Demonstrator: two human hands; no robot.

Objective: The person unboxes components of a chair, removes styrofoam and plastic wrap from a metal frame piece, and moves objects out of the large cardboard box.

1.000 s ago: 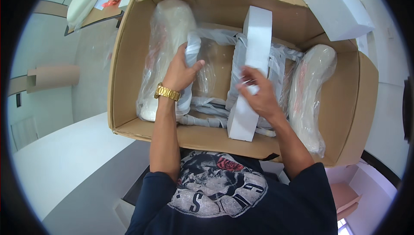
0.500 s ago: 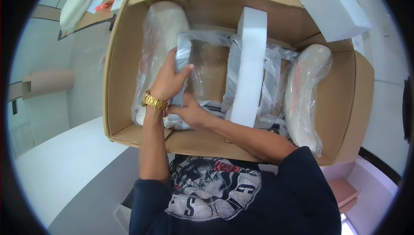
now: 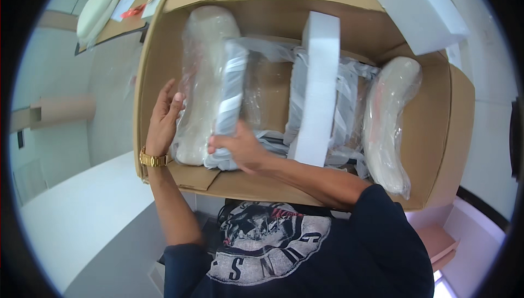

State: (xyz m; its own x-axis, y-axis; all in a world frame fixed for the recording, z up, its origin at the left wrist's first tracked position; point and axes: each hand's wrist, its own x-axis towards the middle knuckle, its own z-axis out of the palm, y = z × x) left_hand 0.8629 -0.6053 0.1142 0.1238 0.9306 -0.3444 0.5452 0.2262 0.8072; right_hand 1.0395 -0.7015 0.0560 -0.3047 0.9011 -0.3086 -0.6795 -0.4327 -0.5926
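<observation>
My left hand (image 3: 165, 116), with a gold watch at the wrist, is open and empty, its fingers apart over the box's left side. It hovers beside a long cream cushion-like piece (image 3: 207, 68) in clear plastic. A frame (image 3: 232, 90) wrapped in whitish foam film stands beside that piece, its upright bar blurred. At the bar's lower end my right hand (image 3: 244, 148) grips the frame, thumb on one side and fingers on the other; the hand is smeared by motion. A white foam slab (image 3: 319, 87) stands upright across the wrapped parts.
Everything sits in a large open cardboard box (image 3: 447, 150). A second plastic-wrapped cream piece (image 3: 390, 123) lies at its right end. Another white foam block (image 3: 417, 11) rests on the far right flap. Beyond the far left, a table (image 3: 109, 30) holds a cream piece and papers.
My left hand has let go of the wrapped frame and moved left, over the box's side. My right hand stays low on the frame, whose bar has shifted slightly right.
</observation>
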